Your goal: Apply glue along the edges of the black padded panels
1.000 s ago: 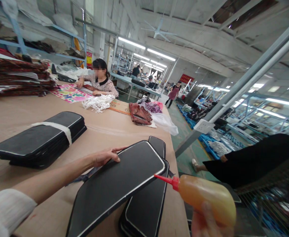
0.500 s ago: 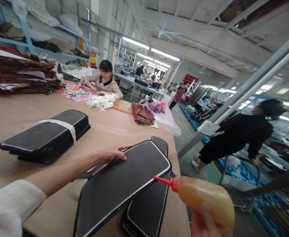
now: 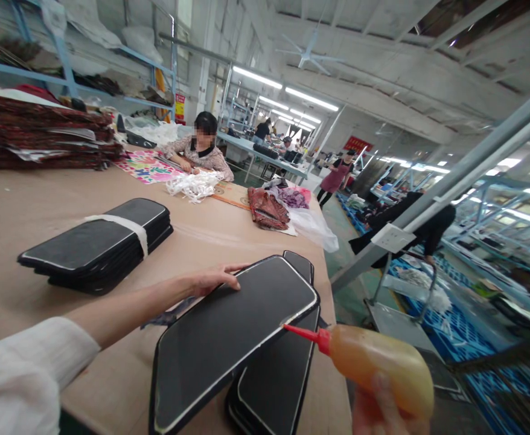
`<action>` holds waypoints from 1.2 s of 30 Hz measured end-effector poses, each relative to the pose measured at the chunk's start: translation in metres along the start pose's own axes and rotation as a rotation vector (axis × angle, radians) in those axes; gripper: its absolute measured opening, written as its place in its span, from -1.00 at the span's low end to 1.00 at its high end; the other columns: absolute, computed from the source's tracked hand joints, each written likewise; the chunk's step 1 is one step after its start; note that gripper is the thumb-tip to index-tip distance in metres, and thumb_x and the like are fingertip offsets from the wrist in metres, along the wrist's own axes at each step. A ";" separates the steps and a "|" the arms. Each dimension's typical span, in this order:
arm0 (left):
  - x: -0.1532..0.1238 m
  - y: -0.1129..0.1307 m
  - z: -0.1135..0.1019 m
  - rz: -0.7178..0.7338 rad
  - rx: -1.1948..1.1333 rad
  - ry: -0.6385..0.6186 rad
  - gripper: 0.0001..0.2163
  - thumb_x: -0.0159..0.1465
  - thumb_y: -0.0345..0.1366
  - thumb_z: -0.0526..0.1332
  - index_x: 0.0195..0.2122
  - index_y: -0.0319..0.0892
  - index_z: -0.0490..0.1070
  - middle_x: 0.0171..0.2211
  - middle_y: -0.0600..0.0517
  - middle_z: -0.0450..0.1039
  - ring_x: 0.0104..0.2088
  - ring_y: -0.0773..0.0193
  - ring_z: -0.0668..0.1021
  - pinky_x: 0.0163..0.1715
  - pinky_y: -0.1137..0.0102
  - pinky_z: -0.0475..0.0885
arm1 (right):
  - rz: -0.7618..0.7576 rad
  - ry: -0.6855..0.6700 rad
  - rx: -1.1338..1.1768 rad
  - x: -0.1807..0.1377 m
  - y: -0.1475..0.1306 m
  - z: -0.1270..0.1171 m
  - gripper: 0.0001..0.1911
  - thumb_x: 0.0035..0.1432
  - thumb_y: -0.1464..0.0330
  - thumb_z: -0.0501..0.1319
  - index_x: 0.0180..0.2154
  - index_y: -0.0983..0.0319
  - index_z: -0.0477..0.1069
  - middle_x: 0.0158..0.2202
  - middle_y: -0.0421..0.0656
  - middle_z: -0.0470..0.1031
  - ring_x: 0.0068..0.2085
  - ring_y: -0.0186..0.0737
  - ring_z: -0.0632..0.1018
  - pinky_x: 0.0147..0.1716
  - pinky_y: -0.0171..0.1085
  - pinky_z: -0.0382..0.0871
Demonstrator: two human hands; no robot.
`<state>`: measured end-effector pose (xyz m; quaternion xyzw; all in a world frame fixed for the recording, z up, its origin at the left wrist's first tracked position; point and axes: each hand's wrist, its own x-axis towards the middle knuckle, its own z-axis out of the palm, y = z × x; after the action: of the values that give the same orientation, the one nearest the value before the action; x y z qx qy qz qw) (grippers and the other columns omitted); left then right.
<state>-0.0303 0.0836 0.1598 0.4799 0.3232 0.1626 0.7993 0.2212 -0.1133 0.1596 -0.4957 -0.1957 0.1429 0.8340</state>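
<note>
My left hand (image 3: pixel 217 279) grips the far edge of a black rounded panel (image 3: pixel 233 329), thumb on top and the other fingers partly hidden beyond the edge. A pale line runs around the panel's border. In my right hand (image 3: pixel 383 405) is a squeeze bottle (image 3: pixel 378 362) of amber liquid, its red nozzle tip at the pale line on the panel's right edge. The held panel is tilted and lies across a stack of similar black panels (image 3: pixel 276 374) beneath it.
A bundle of black panels (image 3: pixel 97 235) tied with a white strip lies on the brown table (image 3: pixel 201 235). Farther back are dark red fabric (image 3: pixel 267 208), white strips (image 3: pixel 195 185) and a seated person (image 3: pixel 206 151). A metal pole (image 3: pixel 428 205) and a trolley (image 3: pixel 396 308) stand right of the table.
The view has shifted slightly, so most things sit a little farther right. The nozzle stays at the panel's edge line. The person in black beyond the pole has moved left and bent down behind it.
</note>
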 end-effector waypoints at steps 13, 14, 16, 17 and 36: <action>0.003 -0.003 0.000 0.013 0.002 0.033 -0.14 -0.16 -0.39 0.29 0.21 -0.05 0.00 -0.21 0.03 0.50 -0.29 0.16 0.55 -0.33 0.34 0.46 | 0.120 0.085 -0.017 -0.004 -0.004 0.013 -0.25 -0.44 0.31 0.46 -0.08 0.22 0.35 -0.01 -0.08 0.35 0.03 0.04 0.34 -0.04 0.00 0.30; 0.004 -0.003 -0.001 0.008 0.000 0.032 -0.14 -0.16 -0.39 0.30 0.22 -0.06 -0.01 -0.21 0.03 0.50 -0.30 0.16 0.55 -0.33 0.34 0.46 | 0.143 0.090 -0.010 -0.006 -0.003 0.012 -0.25 -0.44 0.31 0.46 -0.08 0.22 0.36 -0.01 -0.07 0.35 0.01 0.03 0.36 -0.13 -0.08 0.38; 0.005 -0.004 -0.001 -0.001 -0.002 0.030 -0.13 -0.16 -0.40 0.30 0.22 -0.06 -0.02 -0.23 0.03 0.51 -0.31 0.17 0.56 -0.33 0.34 0.46 | 0.172 0.078 0.005 -0.008 -0.003 0.012 -0.26 -0.43 0.33 0.46 -0.09 0.22 0.36 -0.02 -0.07 0.36 -0.01 0.01 0.37 -0.29 -0.24 0.45; 0.006 -0.004 -0.002 -0.002 -0.002 0.030 -0.13 -0.15 -0.40 0.30 0.22 -0.06 -0.02 -0.23 0.03 0.51 -0.32 0.17 0.56 -0.33 0.34 0.46 | 0.180 0.076 0.011 -0.009 -0.003 0.012 -0.28 -0.44 0.35 0.46 -0.10 0.22 0.37 -0.02 -0.09 0.36 0.00 -0.02 0.36 -0.32 -0.32 0.45; 0.014 -0.002 0.002 -0.062 -0.026 0.064 -0.22 -0.12 -0.42 0.25 0.19 -0.05 0.06 -0.35 0.08 0.53 -0.46 0.24 0.55 -0.38 0.35 0.48 | 0.124 -0.128 -0.034 -0.008 0.021 -0.010 -0.37 -0.30 0.39 0.41 -0.08 0.19 0.36 0.03 -0.08 0.30 -0.11 -0.07 0.43 -0.36 -0.25 0.46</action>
<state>-0.0187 0.0892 0.1539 0.4536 0.3610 0.1571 0.7995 0.2180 -0.1145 0.1357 -0.5107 -0.2200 0.2224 0.8008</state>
